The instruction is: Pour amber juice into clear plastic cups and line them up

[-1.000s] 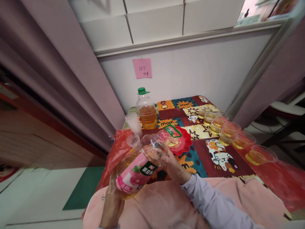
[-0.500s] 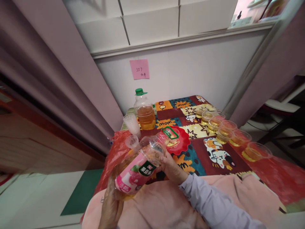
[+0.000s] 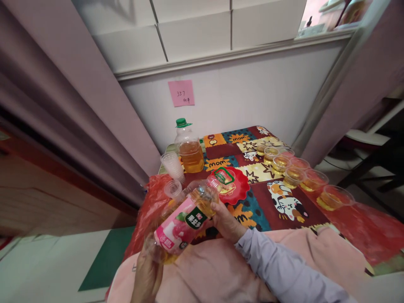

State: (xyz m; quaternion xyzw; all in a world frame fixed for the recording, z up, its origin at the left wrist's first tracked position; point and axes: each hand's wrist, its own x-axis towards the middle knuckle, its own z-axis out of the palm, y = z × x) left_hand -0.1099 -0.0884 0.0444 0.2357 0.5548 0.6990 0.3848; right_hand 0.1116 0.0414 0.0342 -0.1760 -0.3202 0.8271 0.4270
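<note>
A large clear juice bottle (image 3: 181,225) with a pink label lies tilted in both my hands, its neck up and to the right. My left hand (image 3: 147,269) supports the base from below left. My right hand (image 3: 225,221) is wrapped round the shoulder near the neck. A green carry ring (image 3: 224,176) shows at the bottle's mouth. The mouth is over a red scalloped plate (image 3: 241,195); I cannot tell whether a clear cup stands on it. Amber juice reaches the bottle's shoulder. Just beyond the bottle is a clear plastic cup (image 3: 173,189).
A second juice bottle (image 3: 191,158) with a green cap (image 3: 181,122) stands at the back left, beside stacked plastic cups (image 3: 172,166). Several cups of pale juice (image 3: 293,176) line the right side. Red plastic sheeting (image 3: 148,212) drapes the left edge.
The bottle has tipped slightly, and juice now sits higher toward its neck. Both hands keep their hold. The whole view has shifted a little.
</note>
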